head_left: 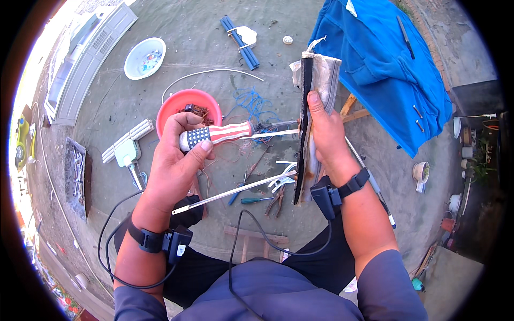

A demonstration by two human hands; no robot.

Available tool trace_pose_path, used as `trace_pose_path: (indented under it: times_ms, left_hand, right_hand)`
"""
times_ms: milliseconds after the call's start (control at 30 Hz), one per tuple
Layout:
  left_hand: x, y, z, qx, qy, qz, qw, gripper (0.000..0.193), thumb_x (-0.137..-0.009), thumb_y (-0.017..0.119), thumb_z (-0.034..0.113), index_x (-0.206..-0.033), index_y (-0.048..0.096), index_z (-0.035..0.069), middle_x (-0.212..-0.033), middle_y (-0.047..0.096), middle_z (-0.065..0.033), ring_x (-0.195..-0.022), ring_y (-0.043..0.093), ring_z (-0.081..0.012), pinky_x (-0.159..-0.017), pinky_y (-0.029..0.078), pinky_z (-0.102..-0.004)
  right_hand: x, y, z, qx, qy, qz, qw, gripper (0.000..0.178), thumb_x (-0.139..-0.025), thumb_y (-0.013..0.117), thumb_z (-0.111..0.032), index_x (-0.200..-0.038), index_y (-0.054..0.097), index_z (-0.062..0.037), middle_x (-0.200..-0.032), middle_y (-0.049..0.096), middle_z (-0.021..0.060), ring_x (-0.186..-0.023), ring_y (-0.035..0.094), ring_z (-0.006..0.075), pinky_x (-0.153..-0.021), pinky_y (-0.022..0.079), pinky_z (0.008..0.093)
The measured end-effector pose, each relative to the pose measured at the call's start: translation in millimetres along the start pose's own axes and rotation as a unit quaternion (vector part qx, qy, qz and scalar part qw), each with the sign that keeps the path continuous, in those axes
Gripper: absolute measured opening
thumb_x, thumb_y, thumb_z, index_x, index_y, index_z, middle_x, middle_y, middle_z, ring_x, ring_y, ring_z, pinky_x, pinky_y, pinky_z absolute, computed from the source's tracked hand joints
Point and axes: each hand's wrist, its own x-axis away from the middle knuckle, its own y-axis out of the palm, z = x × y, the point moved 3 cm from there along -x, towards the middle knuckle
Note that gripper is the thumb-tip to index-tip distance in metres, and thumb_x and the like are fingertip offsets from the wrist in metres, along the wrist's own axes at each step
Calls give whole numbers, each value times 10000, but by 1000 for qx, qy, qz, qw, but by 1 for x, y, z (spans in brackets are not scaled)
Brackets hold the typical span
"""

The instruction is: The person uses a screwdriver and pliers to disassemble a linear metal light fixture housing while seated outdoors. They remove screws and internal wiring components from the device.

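Observation:
My left hand [179,155] is closed round the handle of a screwdriver [230,132], striped red and white with a starred blue end. Its shaft points right and reaches the black edge of a worn, long piece [304,128] with dirty white and grey material behind. My right hand [329,134] grips that piece upright, thumb on its face. I cannot tell what kind of thing it is. From its lower part a thin white bar [235,191] slants down to the left. Whether the screwdriver tip goes into the piece or only touches it is unclear.
Below lie pliers [274,204] and a green-handled screwdriver [256,200]. Ahead are a red basin [176,104] holding brown scraps, a white basin [145,58], tangled blue string [254,104] and blue tubes [240,43]. A blue cloth [380,75] covers something at the right.

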Motion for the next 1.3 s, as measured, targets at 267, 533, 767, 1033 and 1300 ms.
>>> trace_pose_path:
  times_ms: [267,533,767,1033,1300]
  left_hand:
    - [0,2,-2,-48,52,-8,997,358,-957,601,126,-1262,445,25,-1040,540,-59,-790,565,-86,-677,475,-222]
    - [-1,2,1,-54,-35,-3,998,353,-981,585,219,-1242,456,20,-1039,571,-84,-686,572,-96,-603,473,-234]
    - [-7,-4,4,-27,-128,-16,991,398,-978,591,232,-1268,438,6,-966,572,-65,-737,582,-104,-656,479,-242]
    - [-1,6,-3,-20,53,16,998,419,-955,621,182,-1288,435,9,-947,583,-62,-776,589,-100,-676,484,-255]
    - [-5,7,-8,-42,47,36,997,327,-990,563,233,-1213,480,9,-941,585,-51,-659,568,-70,-560,446,-212]
  right_hand:
    - [-1,3,0,0,-18,16,1000,593,-917,616,-539,-1123,622,17,-936,625,51,-845,586,123,-716,491,293]
    - [-2,-1,2,10,-5,28,1000,585,-919,614,-536,-1110,620,16,-940,630,62,-818,593,132,-724,497,295]
    - [-2,-1,2,4,-18,25,1000,571,-917,617,-537,-1080,631,10,-924,629,61,-809,594,131,-724,494,292]
    - [-3,-2,0,22,-14,15,1000,601,-932,587,-545,-1153,594,14,-922,609,43,-787,575,103,-679,485,261]
    - [-3,1,-2,10,-24,14,1000,609,-933,583,-549,-1157,589,18,-917,604,42,-800,575,102,-679,483,256]
